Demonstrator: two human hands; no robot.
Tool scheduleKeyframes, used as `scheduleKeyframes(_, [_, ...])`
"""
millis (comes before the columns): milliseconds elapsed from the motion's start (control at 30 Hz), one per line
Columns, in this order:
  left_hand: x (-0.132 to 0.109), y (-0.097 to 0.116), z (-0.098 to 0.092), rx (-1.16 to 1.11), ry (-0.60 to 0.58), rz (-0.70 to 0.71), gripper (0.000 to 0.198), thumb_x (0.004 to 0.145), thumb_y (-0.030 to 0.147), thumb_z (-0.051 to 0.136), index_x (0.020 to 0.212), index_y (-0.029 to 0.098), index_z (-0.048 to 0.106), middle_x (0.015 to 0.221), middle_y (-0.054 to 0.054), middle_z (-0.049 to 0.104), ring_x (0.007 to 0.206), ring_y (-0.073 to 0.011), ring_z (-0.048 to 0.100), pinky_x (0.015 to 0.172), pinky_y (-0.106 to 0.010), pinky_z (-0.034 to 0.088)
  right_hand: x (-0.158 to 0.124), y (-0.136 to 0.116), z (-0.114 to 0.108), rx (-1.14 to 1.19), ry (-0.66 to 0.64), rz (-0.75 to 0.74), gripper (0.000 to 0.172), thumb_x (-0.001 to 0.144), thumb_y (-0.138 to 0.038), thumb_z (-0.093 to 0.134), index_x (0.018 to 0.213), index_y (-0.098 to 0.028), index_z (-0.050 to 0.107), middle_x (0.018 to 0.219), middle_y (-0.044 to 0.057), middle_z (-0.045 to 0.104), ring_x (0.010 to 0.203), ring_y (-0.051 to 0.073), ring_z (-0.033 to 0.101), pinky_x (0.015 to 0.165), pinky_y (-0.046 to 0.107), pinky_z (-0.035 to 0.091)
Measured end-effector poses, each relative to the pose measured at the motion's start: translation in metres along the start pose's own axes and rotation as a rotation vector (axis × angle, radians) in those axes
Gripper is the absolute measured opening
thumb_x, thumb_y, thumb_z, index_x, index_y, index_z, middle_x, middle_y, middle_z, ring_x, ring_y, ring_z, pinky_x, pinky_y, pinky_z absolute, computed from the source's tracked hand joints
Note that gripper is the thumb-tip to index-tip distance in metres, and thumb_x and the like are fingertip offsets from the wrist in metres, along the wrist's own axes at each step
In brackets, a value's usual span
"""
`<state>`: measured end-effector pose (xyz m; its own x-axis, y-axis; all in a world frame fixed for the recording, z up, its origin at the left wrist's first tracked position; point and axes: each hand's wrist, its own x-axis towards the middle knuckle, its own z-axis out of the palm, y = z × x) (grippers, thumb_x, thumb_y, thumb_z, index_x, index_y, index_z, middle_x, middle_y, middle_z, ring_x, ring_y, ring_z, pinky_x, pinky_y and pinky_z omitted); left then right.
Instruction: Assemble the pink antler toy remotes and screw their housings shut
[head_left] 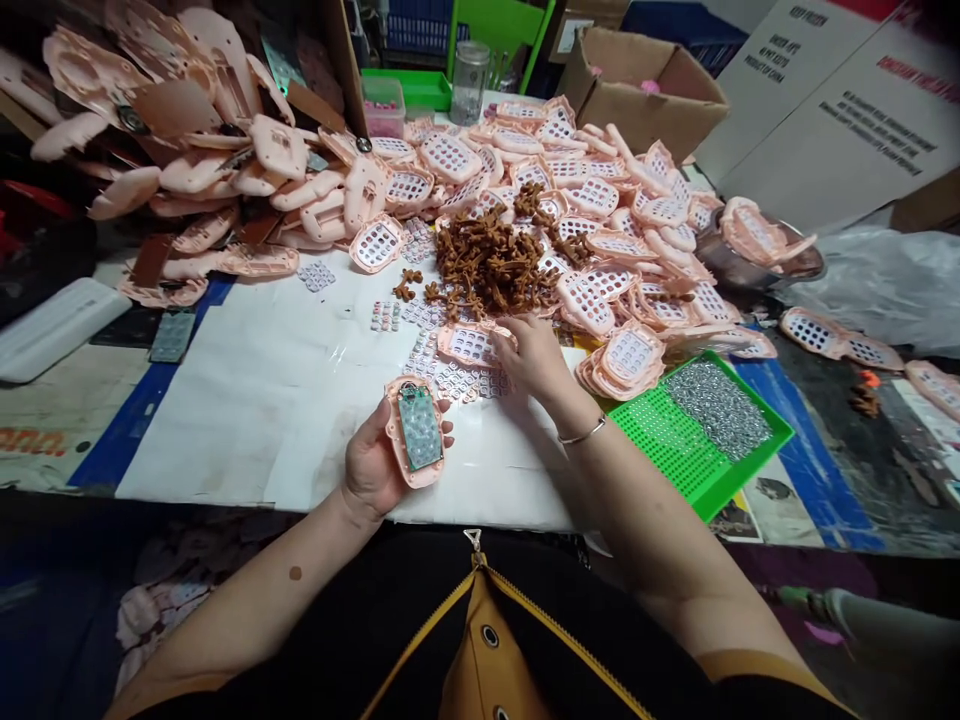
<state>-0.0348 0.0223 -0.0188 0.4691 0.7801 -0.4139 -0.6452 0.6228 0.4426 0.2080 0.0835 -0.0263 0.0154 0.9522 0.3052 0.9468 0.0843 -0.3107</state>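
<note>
My left hand [379, 465] holds a pink plastic phone casing [415, 432] upright in its palm, with a grey-green rubber keypad [419, 428] lying in the casing. My right hand [534, 355] rests its fingers on the end of a pink perforated keypad frame [469, 345], and I cannot tell whether they grip it. Small loose keypad pieces [454, 380] lie on the white sheet [262, 420] just beyond my left hand. A heap of brown moulded sprues [487, 265] sits above my right fingers, on a large pile of pink perforated frames [450, 158].
A green pegboard tray [675, 445] holding silvery small parts [716, 408] lies right of my right wrist. Paler pink housings [202, 165] are heaped at the far left. A cardboard box [641, 90], a glass jar [470, 83] and a steel bowl [757, 255] stand behind the pile.
</note>
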Motion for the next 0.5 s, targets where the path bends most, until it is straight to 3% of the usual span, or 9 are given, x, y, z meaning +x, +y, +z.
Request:
scheduleKeyframes(133, [0.000, -0.003, -0.003, -0.019, -0.002, -0.028, 0.051, 0.073, 0.048, 0.073, 0.110, 0.015, 0.065, 0.105, -0.014, 0.073, 0.084, -0.0247, 0.072, 0.076, -0.036, 0.060, 0.020, -0.005, 0.005, -0.053, -0.062, -0.050, 0.027, 0.093, -0.033, 0.050, 0.085, -0.019, 0.071, 0.086, 0.012, 0.068, 0.082, 0.025, 0.058, 0.075, 0.039, 0.044])
scheduleKeyframes(300, [0.000, -0.008, -0.006, -0.041, -0.029, -0.061, 0.051, 0.070, 0.047, 0.077, 0.108, 0.014, 0.068, 0.110, -0.014, 0.072, 0.088, -0.0264, 0.072, 0.082, -0.038, 0.059, 0.049, -0.026, 0.010, -0.133, -0.057, -0.117, 0.019, 0.087, -0.023, 0.057, 0.099, -0.017, 0.070, 0.102, 0.017, 0.066, 0.096, 0.032, 0.056, 0.078, 0.044, 0.043])
scheduleKeyframes(400, [-0.002, -0.009, -0.005, -0.047, -0.029, -0.067, 0.051, 0.069, 0.048, 0.078, 0.107, 0.014, 0.070, 0.110, -0.013, 0.073, 0.088, -0.0254, 0.071, 0.082, -0.037, 0.059, 0.059, -0.038, 0.010, -0.160, -0.070, -0.138, 0.016, 0.084, -0.013, 0.056, 0.091, -0.016, 0.070, 0.105, 0.019, 0.066, 0.099, 0.034, 0.056, 0.080, 0.047, 0.044])
scheduleKeyframes(500, [-0.003, -0.010, -0.005, -0.044, -0.049, -0.060, 0.052, 0.069, 0.048, 0.078, 0.108, 0.013, 0.070, 0.110, -0.013, 0.073, 0.088, -0.0246, 0.071, 0.081, -0.036, 0.059, 0.056, -0.039, 0.005, -0.101, -0.016, -0.129, 0.017, 0.088, -0.015, 0.052, 0.089, -0.019, 0.068, 0.113, 0.016, 0.065, 0.103, 0.033, 0.057, 0.086, 0.050, 0.045])
